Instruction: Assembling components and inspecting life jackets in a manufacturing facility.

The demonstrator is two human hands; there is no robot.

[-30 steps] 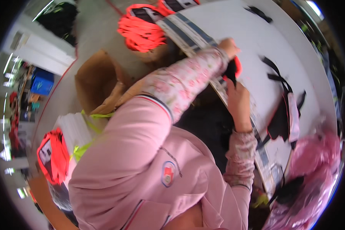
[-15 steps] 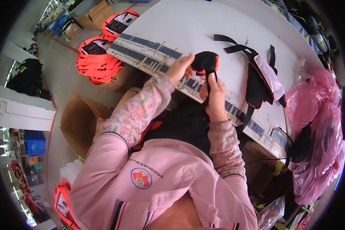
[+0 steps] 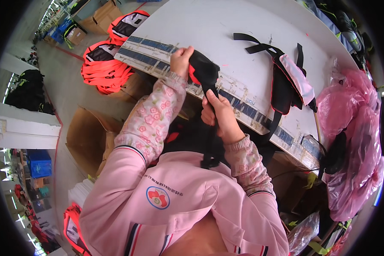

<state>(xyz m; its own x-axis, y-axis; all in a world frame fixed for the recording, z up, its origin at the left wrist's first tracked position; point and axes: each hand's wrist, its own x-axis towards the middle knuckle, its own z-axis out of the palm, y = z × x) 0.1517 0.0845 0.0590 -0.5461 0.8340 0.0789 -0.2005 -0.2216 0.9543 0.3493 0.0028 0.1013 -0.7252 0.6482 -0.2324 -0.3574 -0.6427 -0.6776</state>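
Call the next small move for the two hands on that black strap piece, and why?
Probably draw the black strap piece further through the hands. The left hand grips its upper padded end over the white table's edge, the right hand pinches the webbing below, and the rest hangs toward the lap.

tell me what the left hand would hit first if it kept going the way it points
Probably the white worktable top: the left hand, fisted on the black-and-red fabric piece, points up over the table's taped edge. Depth is unclear.
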